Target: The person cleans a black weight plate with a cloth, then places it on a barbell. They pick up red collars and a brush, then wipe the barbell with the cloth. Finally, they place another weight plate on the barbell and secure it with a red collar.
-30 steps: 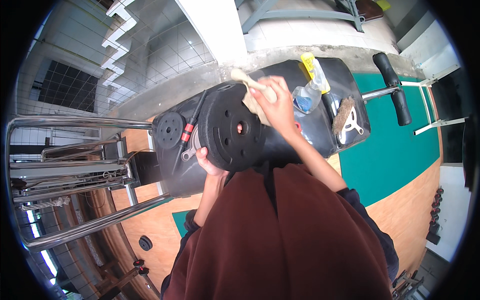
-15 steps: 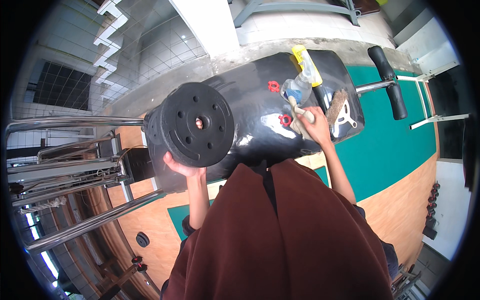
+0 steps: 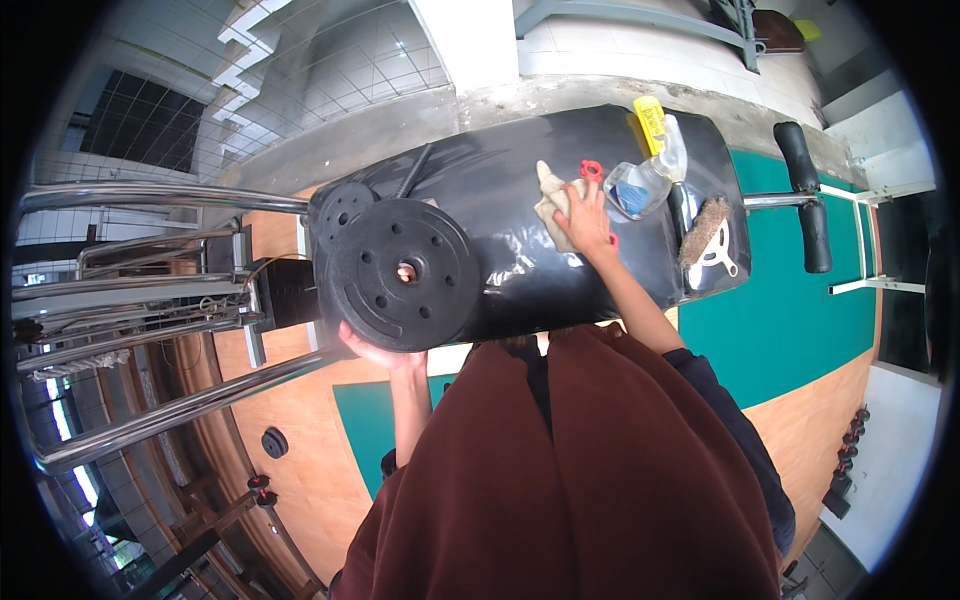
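My left hand (image 3: 383,354) grips a large black weight plate (image 3: 440,295) from below, with a fingertip showing in its centre hole. The plate is held up over the left end of a black padded bench (image 3: 520,140). My right hand (image 3: 588,222) is closed on a beige cloth (image 3: 549,198) above the bench's middle. Close by it are two red star-shaped collars, one beyond (image 3: 592,170) and one partly hidden by the wrist (image 3: 613,240). A smaller black plate (image 3: 345,203) and a short dark bar (image 3: 414,170) lie behind the large plate.
On the bench's right side are a clear spray bottle (image 3: 634,190), a yellow container (image 3: 650,122) and a brown-bristled brush (image 3: 704,232) with a white part. Chrome machine rails (image 3: 180,412) stand at left. A padded roller (image 3: 797,165) is beyond the bench's right end.
My right hand has moved left with the cloth, away from the spray bottle, toward the plate. The plate has tilted slightly, and the smaller plate and bar behind it now show.
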{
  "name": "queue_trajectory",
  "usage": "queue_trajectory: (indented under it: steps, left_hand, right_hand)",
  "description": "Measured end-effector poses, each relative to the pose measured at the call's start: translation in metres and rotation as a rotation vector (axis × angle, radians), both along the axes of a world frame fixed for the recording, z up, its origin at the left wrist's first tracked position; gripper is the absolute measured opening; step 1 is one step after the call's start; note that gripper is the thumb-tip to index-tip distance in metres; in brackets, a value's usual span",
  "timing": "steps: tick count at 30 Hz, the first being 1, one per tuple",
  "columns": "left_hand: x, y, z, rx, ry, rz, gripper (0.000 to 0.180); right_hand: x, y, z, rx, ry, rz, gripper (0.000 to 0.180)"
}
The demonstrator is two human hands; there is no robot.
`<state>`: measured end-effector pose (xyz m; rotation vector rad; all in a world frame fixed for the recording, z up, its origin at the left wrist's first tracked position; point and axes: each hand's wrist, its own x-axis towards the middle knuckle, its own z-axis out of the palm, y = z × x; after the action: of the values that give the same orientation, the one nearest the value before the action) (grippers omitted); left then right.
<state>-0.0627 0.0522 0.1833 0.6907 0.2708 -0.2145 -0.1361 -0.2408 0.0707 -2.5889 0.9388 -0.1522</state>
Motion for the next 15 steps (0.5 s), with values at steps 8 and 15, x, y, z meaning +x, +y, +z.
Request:
queue_trajectory:
  steps: [8, 15]
  left_hand:
    - [0.026, 0.065, -0.019, 0.017, 0.135, 0.13, 0.064]
    - [0.075, 0.122, -0.022, 0.046, 0.083, 0.17, 0.062]
  right_hand:
    - [0.022, 0.067, 0.002, -0.019, -0.303, -0.107, 0.05]
    - [0.056, 0.224, -0.049, 1.964, -0.093, -0.418, 0.022]
